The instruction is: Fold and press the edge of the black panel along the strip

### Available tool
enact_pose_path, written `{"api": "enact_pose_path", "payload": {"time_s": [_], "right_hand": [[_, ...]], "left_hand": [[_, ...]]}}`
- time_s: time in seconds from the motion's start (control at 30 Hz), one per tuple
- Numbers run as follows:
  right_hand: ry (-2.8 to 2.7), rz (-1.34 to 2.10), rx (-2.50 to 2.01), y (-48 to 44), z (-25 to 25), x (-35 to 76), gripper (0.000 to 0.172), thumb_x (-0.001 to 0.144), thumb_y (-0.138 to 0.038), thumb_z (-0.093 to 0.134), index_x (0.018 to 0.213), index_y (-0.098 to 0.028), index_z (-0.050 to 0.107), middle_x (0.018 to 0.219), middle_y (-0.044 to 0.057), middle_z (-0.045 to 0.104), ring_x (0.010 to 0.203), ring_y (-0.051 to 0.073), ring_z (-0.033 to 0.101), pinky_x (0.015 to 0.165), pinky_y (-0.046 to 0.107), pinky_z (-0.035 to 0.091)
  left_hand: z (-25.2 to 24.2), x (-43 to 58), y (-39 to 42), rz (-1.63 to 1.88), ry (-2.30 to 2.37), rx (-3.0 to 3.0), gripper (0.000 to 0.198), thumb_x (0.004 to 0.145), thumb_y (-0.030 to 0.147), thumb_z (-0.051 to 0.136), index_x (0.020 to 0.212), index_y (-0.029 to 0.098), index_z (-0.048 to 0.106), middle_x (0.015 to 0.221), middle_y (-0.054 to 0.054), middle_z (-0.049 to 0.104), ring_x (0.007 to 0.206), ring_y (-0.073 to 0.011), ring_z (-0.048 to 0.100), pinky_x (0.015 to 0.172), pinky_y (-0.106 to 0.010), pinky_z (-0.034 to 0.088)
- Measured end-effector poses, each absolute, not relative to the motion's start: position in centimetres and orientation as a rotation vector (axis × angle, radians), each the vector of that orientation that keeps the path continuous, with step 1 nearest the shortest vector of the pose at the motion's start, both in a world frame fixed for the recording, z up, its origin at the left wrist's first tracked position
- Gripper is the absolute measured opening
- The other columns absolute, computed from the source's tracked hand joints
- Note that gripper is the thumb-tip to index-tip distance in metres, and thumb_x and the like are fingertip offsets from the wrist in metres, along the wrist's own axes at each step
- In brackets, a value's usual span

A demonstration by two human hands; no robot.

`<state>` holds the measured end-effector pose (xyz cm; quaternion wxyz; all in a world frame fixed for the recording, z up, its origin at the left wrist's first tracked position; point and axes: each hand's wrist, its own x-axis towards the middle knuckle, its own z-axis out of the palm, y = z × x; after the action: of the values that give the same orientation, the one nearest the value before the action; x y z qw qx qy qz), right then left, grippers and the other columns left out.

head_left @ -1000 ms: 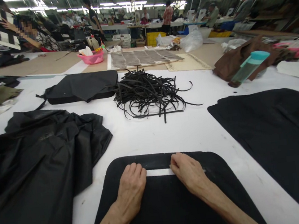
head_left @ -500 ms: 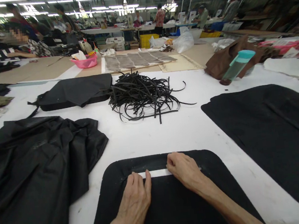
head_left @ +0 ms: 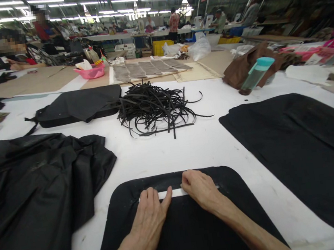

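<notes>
A black fabric panel [head_left: 197,226] with rounded corners lies on the white table in front of me. Across its upper part runs a narrow white strip [head_left: 179,192]. My left hand [head_left: 149,212] rests flat on the strip's left part, its thumb spread away from the other fingers. My right hand [head_left: 199,188] presses on the strip's right part with its fingers curled together; whatever is under those fingertips is hidden. Between the two hands a short length of the strip shows.
Crumpled black fabric [head_left: 41,189] lies left, another black panel [head_left: 303,144] right. Beyond are a heap of black strips [head_left: 152,106], a stack of black pieces [head_left: 79,105], a teal-lidded bottle [head_left: 256,75] and a pink basket [head_left: 92,72]. People work in the background.
The thumb of my left hand has spread further from its fingers and moved right along the strip. My right hand stays on the strip. The whole view has shifted slightly.
</notes>
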<state>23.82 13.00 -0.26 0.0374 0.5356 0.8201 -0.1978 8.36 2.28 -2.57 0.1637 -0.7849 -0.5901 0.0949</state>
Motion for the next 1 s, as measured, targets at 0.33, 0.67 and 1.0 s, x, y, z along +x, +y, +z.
{"api": "enact_pose_path", "payload": {"time_s": [0.33,0.67,1.0], "right_hand": [[2.524,-0.655,1.64,12.9,-0.1,23.9,0.015,0.075,-0.014,0.046,0.069,-0.02,0.058,0.074,0.001,0.063,0.07,0.015,0.055,0.059,0.026,0.027],[2.525,-0.606,1.626,12.7,0.1,23.4,0.017,0.075,-0.014,0.046,0.071,-0.019,0.062,0.076,0.003,0.065,0.071,0.016,0.057,0.057,0.026,0.028],[2.694,-0.743,1.437,12.4,-0.6,24.6,0.011,0.081,-0.015,0.049,0.076,-0.02,0.057,0.081,0.0,0.06,0.076,0.013,0.056,0.066,0.023,0.035]], "left_hand": [[-2.2,2.5,-0.3,0.091,-1.986,-2.205,0.053,0.072,-0.007,0.04,0.113,0.019,0.059,0.116,-0.009,0.059,0.1,-0.0224,0.052,0.086,-0.036,0.042],[-1.1,7.2,2.1,-0.195,-1.979,-2.248,0.047,0.074,-0.006,0.041,0.114,0.012,0.056,0.113,-0.01,0.059,0.102,-0.0226,0.052,0.091,-0.037,0.043],[-3.8,11.1,3.4,-0.045,-1.828,-2.504,0.046,0.075,-0.001,0.042,0.12,0.009,0.049,0.118,-0.011,0.056,0.104,-0.0218,0.051,0.093,-0.035,0.043]]}}
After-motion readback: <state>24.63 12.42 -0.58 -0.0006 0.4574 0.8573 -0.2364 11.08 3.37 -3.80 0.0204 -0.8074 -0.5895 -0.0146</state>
